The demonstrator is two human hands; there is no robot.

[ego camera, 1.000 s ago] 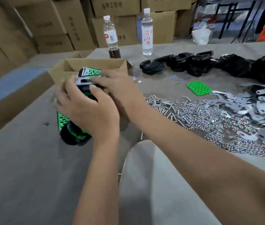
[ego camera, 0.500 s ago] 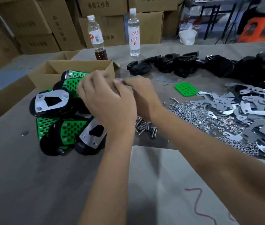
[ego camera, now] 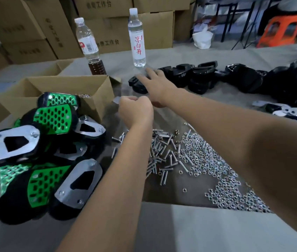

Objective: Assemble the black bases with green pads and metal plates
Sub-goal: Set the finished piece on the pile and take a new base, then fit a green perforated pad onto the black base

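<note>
— Left hand [ego camera: 135,110]?
— Curled into a loose fist above the middle of the counter [ego camera: 189,231], just beyond the screws [ego camera: 159,153]. Pinching a small grey piece at the fingertips, too blurred to name.
— And the right hand [ego camera: 157,84]?
— Stretched toward the far side, fingers straight and spread, reaching over the nearest of the black bases [ego camera: 137,85]. Holding nothing. Blurred; cannot tell whether touching the base or just above it.
— Rest of the bare bases?
— Strung in a row [ego camera: 196,77] along the far edge, running rightward into a black heap [ego camera: 271,80].
— Finished ones?
— Heaped at the near left corner as assembled pieces [ego camera: 40,153]: black bodies, some showing green pads [ego camera: 54,119] with holes, others showing metal plates [ego camera: 12,143] fastened by screws at the corners. Leaning against an open cardboard box [ego camera: 96,93] behind them.
— Hardware?
— Screws scattered mid-counter, just under the left forearm; nuts [ego camera: 215,171] in a broad band to the right of them, running toward the near right. More loose plates [ego camera: 293,112] at the right edge, partly cut off.
— Anything else standing?
— Two plastic bottles upright at the far edge: one with brown liquid low inside [ego camera: 87,46], one clear with red characters [ego camera: 137,38]. Stacked cartons [ego camera: 35,28] beyond the counter.
</note>
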